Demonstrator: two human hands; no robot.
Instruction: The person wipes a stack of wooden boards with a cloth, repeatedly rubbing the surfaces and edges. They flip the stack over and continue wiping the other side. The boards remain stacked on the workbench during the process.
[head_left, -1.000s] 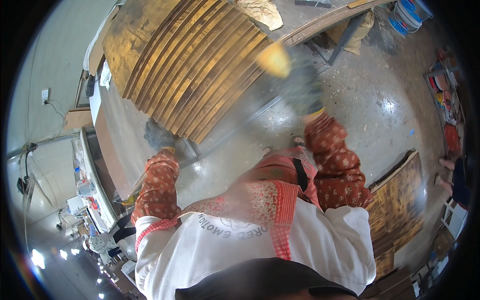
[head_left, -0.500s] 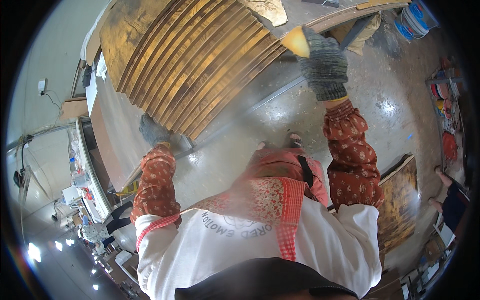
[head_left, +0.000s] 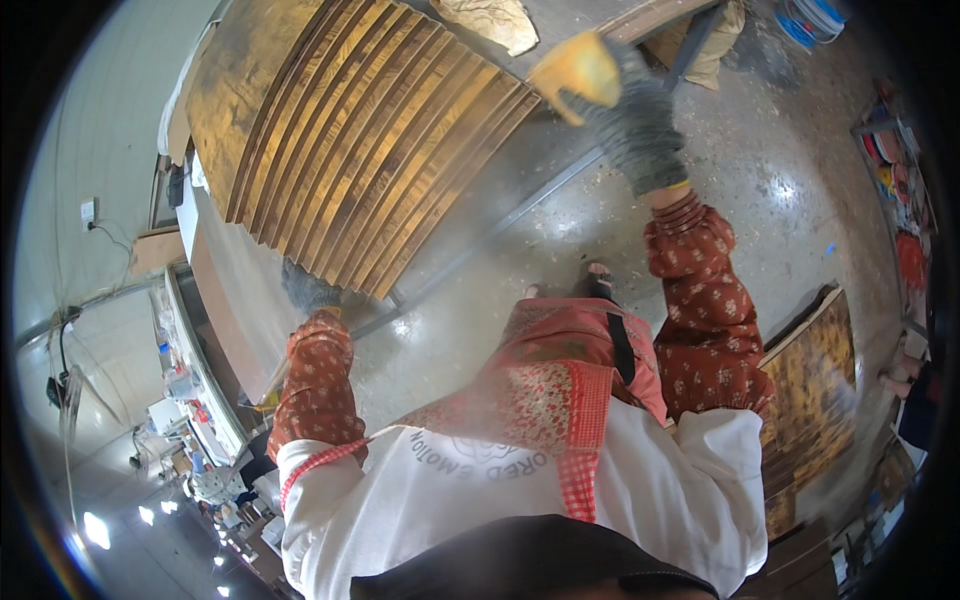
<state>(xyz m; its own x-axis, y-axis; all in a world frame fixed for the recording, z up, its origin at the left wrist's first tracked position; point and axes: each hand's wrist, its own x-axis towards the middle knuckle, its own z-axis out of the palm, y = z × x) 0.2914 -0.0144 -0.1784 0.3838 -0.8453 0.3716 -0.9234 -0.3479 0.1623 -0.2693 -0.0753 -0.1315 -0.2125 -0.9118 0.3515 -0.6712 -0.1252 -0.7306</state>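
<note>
A fanned stack of brown-gold stained wooden panels (head_left: 370, 150) spreads across the upper left, their edges overlapping like steps. My left hand (head_left: 308, 288), in a grey knitted glove, is at the stack's near left corner; its fingers are hidden under or behind the panels. At the stack's right end is my right hand (head_left: 615, 105), gloved in grey with a yellow-coated palm and fingers. It is blurred by motion, but thumb and fingers look spread. Whether it touches the panel ends is unclear.
A metal bar (head_left: 550, 185) runs beside the stack above the speckled floor. Another stained panel (head_left: 812, 390) stands at my right. Pale cloth (head_left: 490, 22) lies beyond the stack. A blue-and-white bucket (head_left: 810, 20) is far right, near a shelf of supplies (head_left: 890, 165).
My right hand has turned and shifted slightly left, showing more of the yellow palm side with its thumb apart. The left hand stays at the stack's corner; the whole view has shifted a little.
</note>
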